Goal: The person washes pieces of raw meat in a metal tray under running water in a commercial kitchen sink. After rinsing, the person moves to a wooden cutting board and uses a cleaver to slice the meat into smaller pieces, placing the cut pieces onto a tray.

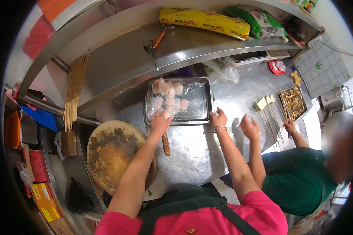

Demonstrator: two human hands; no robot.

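Note:
A metal tray (194,101) lies before me on the steel counter, with several pale, translucent, wet-looking food pieces (170,98) heaped in its left half. My left hand (160,122) reaches over the tray's front left rim, its fingertips among the pieces. Whether it grips one is hidden. At the front right corner of the tray is my right hand (218,118), thumb beside the rim and fingers spread from it. Just below my left hand, the wooden handle of a knife (166,145) sticks out; its blade is out of sight.
A round wooden chopping block (114,155) stands at left, near bundled bamboo skewers (76,88). On the right, a co-worker (297,176) holds skewers beside skewered pale pieces (264,102) and a tray of brown strips (294,102). A shelf (117,55) overhangs the counter's back.

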